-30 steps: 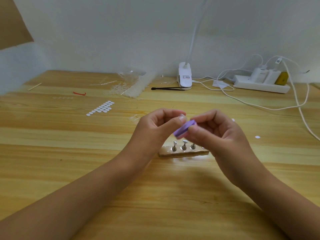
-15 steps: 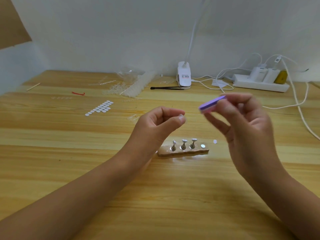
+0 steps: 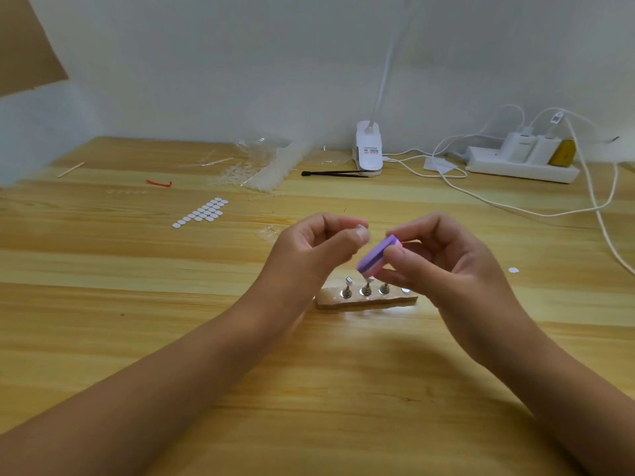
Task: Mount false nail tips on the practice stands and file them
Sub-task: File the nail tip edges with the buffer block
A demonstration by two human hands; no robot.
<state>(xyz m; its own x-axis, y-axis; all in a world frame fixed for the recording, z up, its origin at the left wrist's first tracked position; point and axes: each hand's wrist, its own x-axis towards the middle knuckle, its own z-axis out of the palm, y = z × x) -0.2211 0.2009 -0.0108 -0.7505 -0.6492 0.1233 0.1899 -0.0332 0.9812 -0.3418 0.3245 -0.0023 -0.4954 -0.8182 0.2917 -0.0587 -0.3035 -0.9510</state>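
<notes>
Purple-and-pink foam buffer block (image 3: 378, 254) is being pinched by the right hand (image 3: 446, 266), thumb on the near face, fingers curled behind it. The left hand (image 3: 309, 250) is pinching something small and pale between thumb and forefinger, apparently a clear false nail tip (image 3: 363, 231). It is blurred, so the outline cannot be confirmed. Both hands are hovering above the wooden stand base with upright metal pegs (image 3: 366, 300), the left hand over its left end and the right hand over its right end.

Key relation: the buffer block's long axis is running on a slant, with the upper end pointing up and away from the stand base and the lower end dipping toward the middle peg. The pinched tip is sitting just left of that upper end, near but not touching. The left hand is presenting it sideways to the purple face.

Judgement: filing is being done in the air, off the stand. The coming move is depending on closing that small gap, tip edge onto abrasive face.

Three pegs are standing in the stand base, and a fourth socket at its right end is showing only a metal disc. Whether any peg is carrying a tip is too small to tell.

Behind the stand base and to its left, a sheet of white oval adhesive tabs (image 3: 202, 213) is lying flat.
</notes>
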